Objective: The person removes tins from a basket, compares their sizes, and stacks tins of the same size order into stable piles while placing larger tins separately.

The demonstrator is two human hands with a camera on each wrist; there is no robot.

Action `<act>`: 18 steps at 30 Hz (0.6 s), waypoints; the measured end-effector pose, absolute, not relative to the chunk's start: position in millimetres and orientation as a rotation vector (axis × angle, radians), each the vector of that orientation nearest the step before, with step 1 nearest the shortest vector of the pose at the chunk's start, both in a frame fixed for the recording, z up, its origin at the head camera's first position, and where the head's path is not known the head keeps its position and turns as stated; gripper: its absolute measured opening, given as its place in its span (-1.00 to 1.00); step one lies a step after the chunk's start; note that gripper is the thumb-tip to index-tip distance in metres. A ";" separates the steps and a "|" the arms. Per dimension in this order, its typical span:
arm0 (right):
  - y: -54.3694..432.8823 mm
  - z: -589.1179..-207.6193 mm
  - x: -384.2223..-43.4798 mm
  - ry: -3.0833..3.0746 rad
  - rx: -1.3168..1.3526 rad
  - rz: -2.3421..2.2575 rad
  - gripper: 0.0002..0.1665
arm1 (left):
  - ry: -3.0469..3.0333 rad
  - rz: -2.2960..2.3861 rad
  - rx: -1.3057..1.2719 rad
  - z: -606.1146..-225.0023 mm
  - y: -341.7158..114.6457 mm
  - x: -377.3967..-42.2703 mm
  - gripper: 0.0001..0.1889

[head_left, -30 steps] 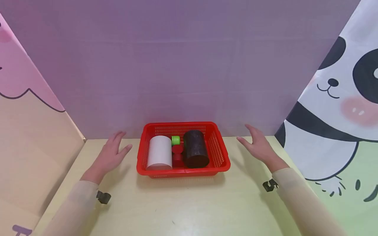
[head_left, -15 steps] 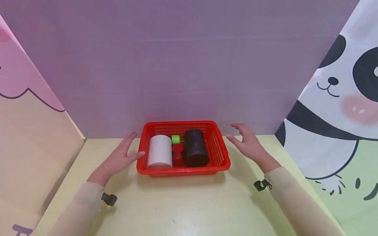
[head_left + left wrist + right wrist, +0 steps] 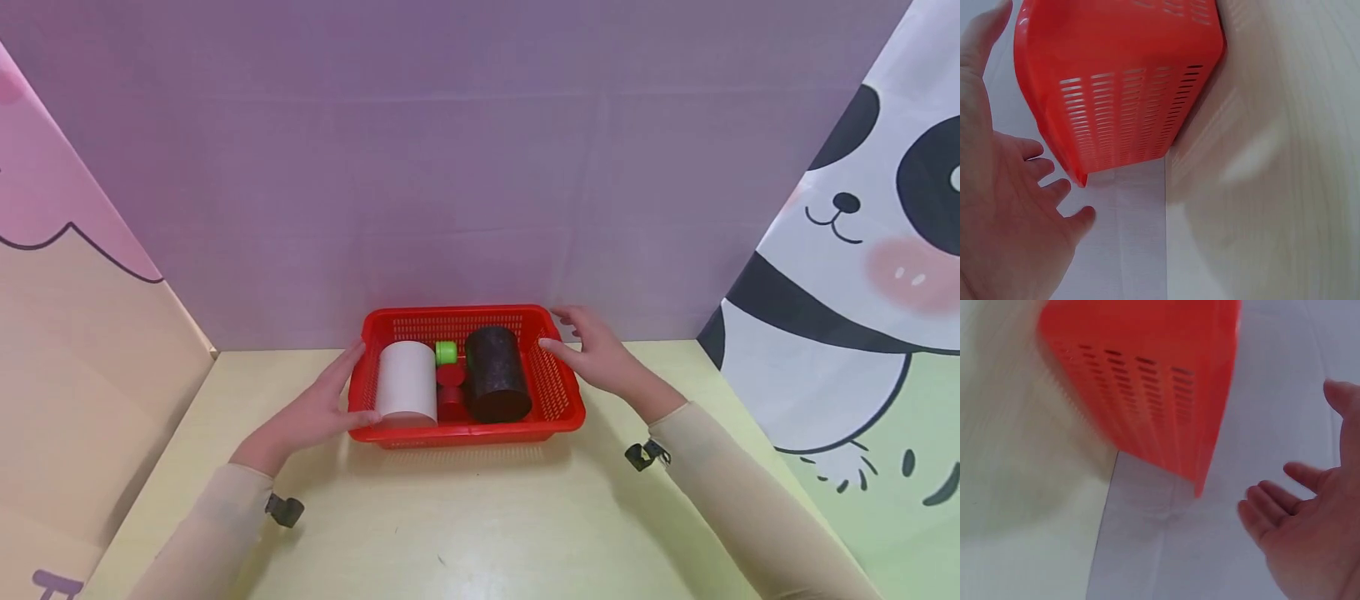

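A red plastic basket (image 3: 465, 435) with slotted walls stands at the back of the table. In it lie a white cylinder (image 3: 407, 383), a black cylinder (image 3: 497, 375), a small red object (image 3: 451, 392) and a bright green piece (image 3: 446, 352). My left hand (image 3: 315, 412) is at the basket's left rim, thumb over the front left corner; contact is unclear. In the left wrist view its fingers (image 3: 1057, 190) are spread beside the wall. My right hand (image 3: 603, 358) hovers by the right rim with thumb and fingers apart. A gap separates it from the basket in the right wrist view.
The pale wooden table (image 3: 480, 517) extends in front of the basket. A purple backdrop (image 3: 465, 167) rises right behind it. Side panels stand left and right, the right one printed with a panda (image 3: 847, 333). Black wrist mounts (image 3: 285, 510) hang below both sleeves.
Both hands have moved inward from the sides to the basket's two ends, left hand going right and right hand going left. The basket and its contents have stayed in place.
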State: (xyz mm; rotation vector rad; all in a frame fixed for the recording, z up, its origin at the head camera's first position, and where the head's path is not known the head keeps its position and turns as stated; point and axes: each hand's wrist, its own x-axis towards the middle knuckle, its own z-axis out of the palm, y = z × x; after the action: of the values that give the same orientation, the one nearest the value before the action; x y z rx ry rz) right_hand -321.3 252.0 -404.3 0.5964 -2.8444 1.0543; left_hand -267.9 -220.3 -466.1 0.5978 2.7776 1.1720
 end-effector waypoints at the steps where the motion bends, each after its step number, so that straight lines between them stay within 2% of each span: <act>1: 248.7 -402.6 -322.4 -2.847 0.612 1.063 0.01 | 2.772 1.173 0.604 -466.4 -219.2 -267.5 0.34; 4: 239.4 -398.0 -325.5 -2.845 0.687 1.081 0.06 | 2.766 1.164 0.603 -468.3 -217.0 -266.2 0.39; 8: 229.0 -393.3 -329.5 -2.867 0.740 1.063 0.02 | 2.785 1.127 0.590 -472.8 -216.6 -265.8 0.42; 18: 202.2 -384.7 -338.7 -3.004 0.774 0.947 0.14 | 2.799 1.125 0.625 -478.5 -216.0 -265.0 0.40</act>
State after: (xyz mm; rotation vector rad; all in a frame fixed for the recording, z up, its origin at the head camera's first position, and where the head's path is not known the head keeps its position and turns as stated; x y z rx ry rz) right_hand -338.7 202.2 -384.7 0.7744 -3.0042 0.9470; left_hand -265.0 -216.0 -478.5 0.6246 2.7989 1.1249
